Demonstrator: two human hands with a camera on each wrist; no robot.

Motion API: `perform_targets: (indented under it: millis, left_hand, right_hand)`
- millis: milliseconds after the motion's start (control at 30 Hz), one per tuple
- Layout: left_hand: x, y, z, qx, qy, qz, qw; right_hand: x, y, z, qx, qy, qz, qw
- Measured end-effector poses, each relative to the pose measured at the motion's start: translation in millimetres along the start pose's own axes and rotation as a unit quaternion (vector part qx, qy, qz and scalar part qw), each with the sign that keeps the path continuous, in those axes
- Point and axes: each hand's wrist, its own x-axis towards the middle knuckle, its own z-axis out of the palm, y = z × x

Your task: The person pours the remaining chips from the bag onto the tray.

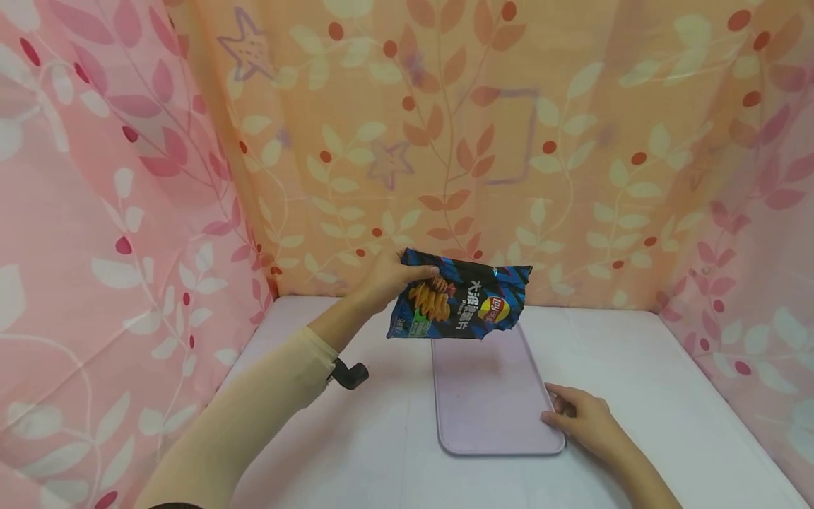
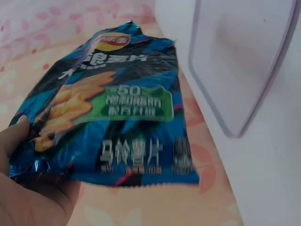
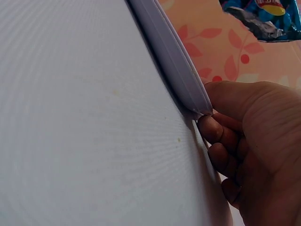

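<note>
My left hand (image 1: 384, 281) grips a blue and black potato chip bag (image 1: 490, 283) at one end, thumb across its front. The bag hangs in the air over the far end of a pale purple tray (image 1: 490, 403). Up close in the left wrist view, the chip bag (image 2: 136, 127) shows printed chips and a green label. Its other end has a ragged, silvery edge in the right wrist view. Beside the tray's right edge, my right hand (image 1: 585, 418) pinches the rim between thumb and curled fingers, also plain in the right wrist view, where the tray (image 3: 176, 61) stands edge-on.
The tray lies on a white table (image 1: 375, 431). Patterned curtains (image 1: 356, 141) in orange and pink hang behind the table and along both sides. A small black device (image 1: 350, 373) is strapped at the left wrist, below the beige sleeve (image 1: 254, 410).
</note>
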Motion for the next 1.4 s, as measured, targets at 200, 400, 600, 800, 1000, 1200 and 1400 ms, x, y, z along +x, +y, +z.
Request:
perform_targets:
  millis: [200,400,600,800,1000,1200,1400]
  left_hand:
    - [3.4,1.0,-2.2,-0.019,0.004,-0.005,0.9998]
    - [3.7,-4.5,-1.9,-0.02,-0.01,-0.008,0.9997]
    - [5.8,-7.0,4.3,0.001,-0.009,0.013,0.9999]
    - [7.5,-6.4,10.0,0.015,-0.021,0.029,0.9993]
    - [8.0,-6.9,10.8,0.002,-0.015,0.024,0.9996]
    - [6.7,-11.4,10.8,0.027,-0.03,0.041,0.9983]
    - [6.7,-11.2,11.8,0.046,-0.025,0.066,0.9965]
  right_hand:
    - [2.2,-2.0,-1.2,0.013,-0.005,0.0,0.9999]
    - [3.8,-4.3,-1.3,0.021,-0.015,0.014,0.9996]
    - [2.8,-3.0,-2.0,0.026,-0.017,0.017,0.9994]
    - [2.4,-1.8,-0.4,0.028,-0.021,0.026,0.9991]
    - [4.4,-0.3,1.3,0.025,-0.03,0.043,0.9983]
    - [5.3,0.4,2.1,0.023,-0.03,0.042,0.9984]
    - [4.0,0.0,1.3,0.024,-0.03,0.035,0.9987]
